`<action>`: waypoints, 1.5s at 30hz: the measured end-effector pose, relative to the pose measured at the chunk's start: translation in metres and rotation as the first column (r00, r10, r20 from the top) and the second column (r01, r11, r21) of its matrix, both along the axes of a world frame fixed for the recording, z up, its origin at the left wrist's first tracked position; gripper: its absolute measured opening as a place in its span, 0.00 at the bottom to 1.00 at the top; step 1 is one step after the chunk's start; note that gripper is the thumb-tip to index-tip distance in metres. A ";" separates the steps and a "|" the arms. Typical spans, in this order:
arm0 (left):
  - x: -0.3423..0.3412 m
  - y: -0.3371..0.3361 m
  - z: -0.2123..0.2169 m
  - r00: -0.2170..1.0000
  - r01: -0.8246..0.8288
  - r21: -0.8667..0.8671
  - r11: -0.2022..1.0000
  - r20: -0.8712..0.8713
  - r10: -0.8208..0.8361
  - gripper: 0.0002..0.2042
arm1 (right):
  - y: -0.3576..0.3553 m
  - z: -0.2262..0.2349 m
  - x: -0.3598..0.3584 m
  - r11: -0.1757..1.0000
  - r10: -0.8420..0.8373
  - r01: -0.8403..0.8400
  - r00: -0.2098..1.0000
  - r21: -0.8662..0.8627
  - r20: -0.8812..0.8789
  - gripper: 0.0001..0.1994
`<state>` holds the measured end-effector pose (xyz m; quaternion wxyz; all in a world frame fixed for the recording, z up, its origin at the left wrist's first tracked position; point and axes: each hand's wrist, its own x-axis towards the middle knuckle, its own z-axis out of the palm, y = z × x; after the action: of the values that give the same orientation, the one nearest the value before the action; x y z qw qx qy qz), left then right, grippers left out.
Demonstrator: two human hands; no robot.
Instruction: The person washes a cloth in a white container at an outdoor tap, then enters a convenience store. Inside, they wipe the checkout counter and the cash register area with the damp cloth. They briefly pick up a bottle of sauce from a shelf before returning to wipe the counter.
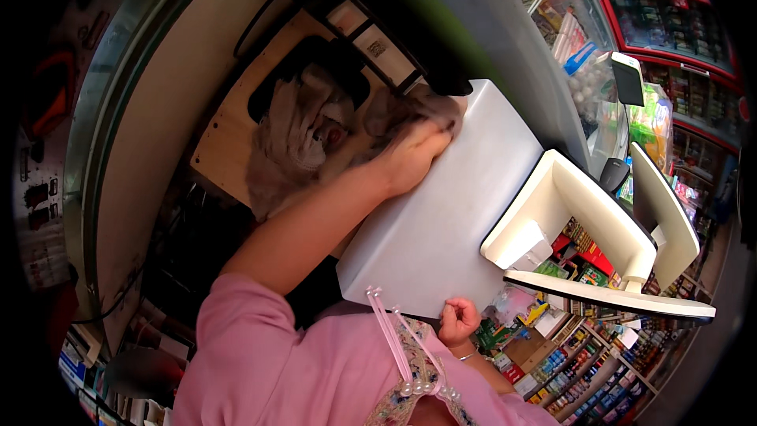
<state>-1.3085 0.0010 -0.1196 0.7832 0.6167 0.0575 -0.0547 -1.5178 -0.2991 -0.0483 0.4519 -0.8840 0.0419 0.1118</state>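
Observation:
My left hand (414, 159) reaches forward over the left edge of a smooth pale grey counter top (441, 213). Its fingers are closed on a crumpled greyish-brown cloth (422, 110), bunched against the counter's far corner. Part of that cloth is smeared or hidden by the hand. My right hand (459, 321) rests by the near edge of the counter, fingers curled into a loose fist, with nothing visible in it. To the left of the cloth, a heap of thin crumpled grey bags or fabric (303, 122) lies on a light wooden board (225, 138).
A black device (359, 20) with white labels stands beyond the cloth. At the counter's right sits a cream sales terminal (579, 189) with its flat screens. A white phone-like device (628, 79) stands farther off. Shelves of packaged goods (579, 359) fill the right side.

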 end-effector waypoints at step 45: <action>-0.151 0.041 0.068 0.818 0.262 0.593 0.761 0.282 -0.501 0.13 | 0.013 0.007 0.011 0.983 0.182 -0.177 0.968 -0.039 0.174 0.02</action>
<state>-1.4592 0.0419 -0.0514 0.5464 0.8023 -0.2316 -0.0635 -1.5072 -0.2864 -0.0415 0.4317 -0.8957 -0.0774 0.0727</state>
